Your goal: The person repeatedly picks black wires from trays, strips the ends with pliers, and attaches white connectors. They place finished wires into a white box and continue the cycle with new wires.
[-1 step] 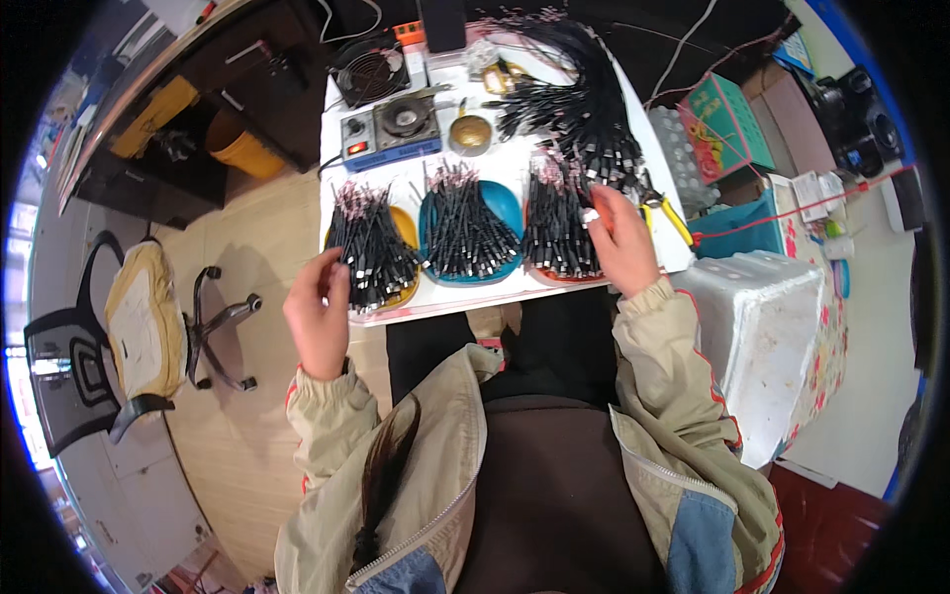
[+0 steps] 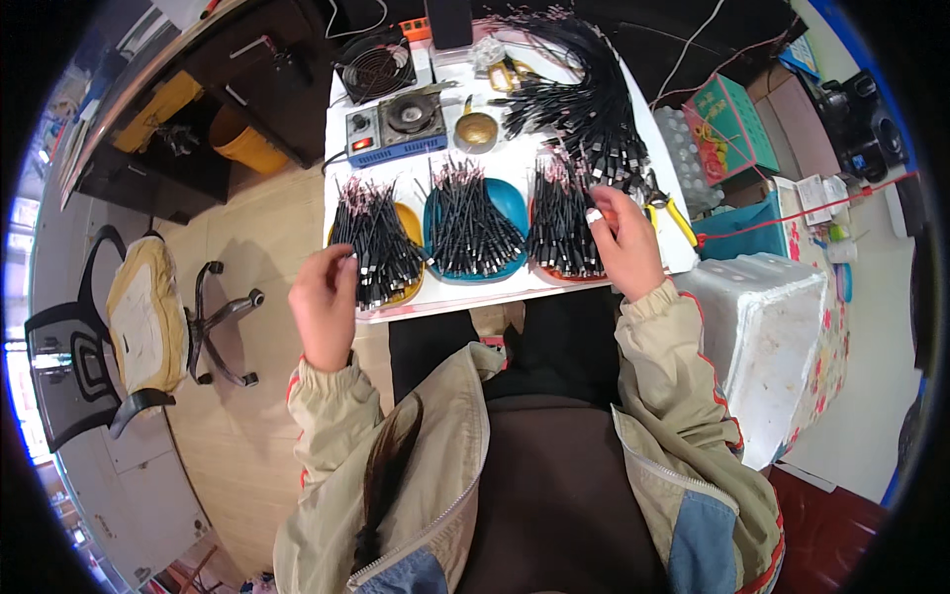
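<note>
Three bundles of short black cables with metal plug ends and pinkish tips lie on the white table. The left bundle (image 2: 371,238) rests in a yellow tray (image 2: 410,226), the middle bundle (image 2: 470,228) in a blue tray (image 2: 510,201), the right bundle (image 2: 564,223) in an orange-red tray (image 2: 571,276). My left hand (image 2: 325,302) is at the outer side of the left bundle, fingers loosely bent, nothing visible in them. Beside the right bundle is my right hand (image 2: 629,246), thumb and fingers apart, with a white wrap on one digit. Whether either hand touches cables is unclear.
Behind the trays stand a blue heating device (image 2: 398,129), a round brass-coloured dish (image 2: 475,131) and a fan (image 2: 376,71). A larger cable heap (image 2: 584,89) covers the back right. Yellow-handled pliers (image 2: 679,220) lie at the right edge, near a white foam box (image 2: 762,307).
The view has shifted slightly, so the table sits a little further right. My left hand's thumb and fingers appear closer together; my right hand stays beside the right bundle.
</note>
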Demonstrator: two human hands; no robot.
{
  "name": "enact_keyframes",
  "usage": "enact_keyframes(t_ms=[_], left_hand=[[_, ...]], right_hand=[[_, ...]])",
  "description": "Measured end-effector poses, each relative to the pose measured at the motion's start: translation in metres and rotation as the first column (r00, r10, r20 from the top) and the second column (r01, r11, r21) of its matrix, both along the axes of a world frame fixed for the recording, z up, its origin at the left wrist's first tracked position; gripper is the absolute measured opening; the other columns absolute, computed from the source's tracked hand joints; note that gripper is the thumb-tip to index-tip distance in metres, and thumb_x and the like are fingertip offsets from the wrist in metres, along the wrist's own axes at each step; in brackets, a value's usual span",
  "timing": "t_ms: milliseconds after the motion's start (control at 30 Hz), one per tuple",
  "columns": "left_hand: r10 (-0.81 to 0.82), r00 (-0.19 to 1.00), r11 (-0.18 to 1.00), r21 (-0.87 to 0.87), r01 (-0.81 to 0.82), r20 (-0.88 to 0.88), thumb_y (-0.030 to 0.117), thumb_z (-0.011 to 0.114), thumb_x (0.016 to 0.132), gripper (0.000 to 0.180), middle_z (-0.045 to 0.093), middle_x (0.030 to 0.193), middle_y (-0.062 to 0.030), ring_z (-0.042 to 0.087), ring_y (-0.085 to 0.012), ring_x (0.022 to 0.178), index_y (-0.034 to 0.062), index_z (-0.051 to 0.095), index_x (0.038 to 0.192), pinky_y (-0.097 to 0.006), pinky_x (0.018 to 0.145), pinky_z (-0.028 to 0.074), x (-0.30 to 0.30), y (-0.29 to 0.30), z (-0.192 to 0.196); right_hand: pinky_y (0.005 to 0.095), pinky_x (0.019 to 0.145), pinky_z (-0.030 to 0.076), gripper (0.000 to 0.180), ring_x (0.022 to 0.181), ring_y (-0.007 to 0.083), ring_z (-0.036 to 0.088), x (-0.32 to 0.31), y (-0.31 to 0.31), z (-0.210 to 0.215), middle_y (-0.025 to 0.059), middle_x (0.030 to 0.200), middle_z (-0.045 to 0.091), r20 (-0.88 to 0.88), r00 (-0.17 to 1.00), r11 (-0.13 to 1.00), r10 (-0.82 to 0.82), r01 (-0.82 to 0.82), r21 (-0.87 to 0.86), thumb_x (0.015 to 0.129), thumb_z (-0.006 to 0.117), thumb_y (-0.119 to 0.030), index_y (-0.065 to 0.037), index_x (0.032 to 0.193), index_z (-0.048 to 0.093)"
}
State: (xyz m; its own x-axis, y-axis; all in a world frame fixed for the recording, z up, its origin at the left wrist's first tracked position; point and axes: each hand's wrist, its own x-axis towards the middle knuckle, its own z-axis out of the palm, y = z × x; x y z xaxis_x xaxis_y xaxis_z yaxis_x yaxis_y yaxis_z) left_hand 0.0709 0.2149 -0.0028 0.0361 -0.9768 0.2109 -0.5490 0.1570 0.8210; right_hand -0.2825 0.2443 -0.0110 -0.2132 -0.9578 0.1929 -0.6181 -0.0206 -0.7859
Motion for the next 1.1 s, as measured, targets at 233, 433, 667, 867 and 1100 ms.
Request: enact_keyframes(t_ms=[233, 433, 667, 867, 1100], left_hand=[[-0.03, 0.887, 0.97, -0.2, 0.137, 0.462, 0.009, 0.065, 0.081, 0.013, 0.057, 0.081, -0.0182, 0.057, -0.0383, 0.076, -0.0018, 0.058, 0.083, -0.044, 0.066, 0.046, -0.038, -0.053, -0.014], [-0.016, 0.931, 0.982, -0.168, 0.083, 0.365, 0.009, 0.064, 0.082, 0.013, 0.057, 0.081, -0.0185, 0.057, -0.039, 0.075, -0.0017, 0.059, 0.079, -0.044, 0.066, 0.045, -0.04, -0.063, -0.019], [-0.019, 1.0, 0.954, -0.301, 0.014, -0.013, 0.004, 0.066, 0.085, 0.007, 0.056, 0.082, -0.01, 0.054, -0.0183, 0.067, -0.0009, 0.062, 0.087, -0.03, 0.062, 0.045, -0.039, -0.045, 0.017], [-0.245, 0.733, 0.969, -0.141, 0.201, -0.635, 0.001, 0.053, 0.093, 0.008, 0.059, 0.095, -0.0099, 0.057, -0.0117, 0.073, -0.0018, 0.052, 0.1, -0.023, 0.062, 0.046, -0.044, -0.019, 0.038], [-0.091, 0.477, 0.909, 0.123, 0.398, -0.874, 0.014, 0.04, 0.101, 0.012, 0.059, 0.072, -0.012, 0.035, -0.0048, 0.044, 0.0026, 0.046, 0.101, -0.018, 0.042, 0.028, -0.052, 0.011, 0.027]], right_hand=[[0.0383, 0.069, 0.05, 0.018, 0.074, 0.0311, 0.064, 0.056, -0.026, 0.014, 0.0157, 0.083, 0.065, -0.019, 0.973, 0.967, 0.23, -0.227, 0.114, 0.081, 0.056, -0.01, 0.001, 0.094, 0.061], [0.0435, 0.073, 0.05, 0.02, 0.078, 0.0364, 0.063, 0.077, -0.062, 0.002, 0.0198, 0.081, 0.065, -0.204, 0.95, 0.962, 0.238, -0.201, 0.185, 0.083, 0.059, -0.018, 0.002, 0.085, 0.063], [0.0442, 0.073, 0.053, 0.026, 0.078, 0.038, 0.065, 0.1, -0.079, -0.005, 0.0225, 0.08, 0.066, -0.305, 0.937, 0.957, 0.171, -0.085, 0.278, 0.083, 0.061, -0.024, 0.002, 0.082, 0.063], [0.0416, 0.071, 0.053, 0.023, 0.078, 0.0348, 0.066, 0.105, -0.087, -0.018, 0.0193, 0.078, 0.067, -0.203, 0.975, 0.973, 0.09, -0.043, 0.227, 0.078, 0.065, -0.022, 0.001, 0.078, 0.066], [0.0383, 0.07, 0.052, 0.023, 0.071, 0.032, 0.066, 0.096, -0.084, -0.028, 0.0177, 0.072, 0.067, 0.032, 0.999, 0.981, 0.0, -0.006, 0.194, 0.074, 0.07, -0.024, -0.001, 0.073, 0.068]])
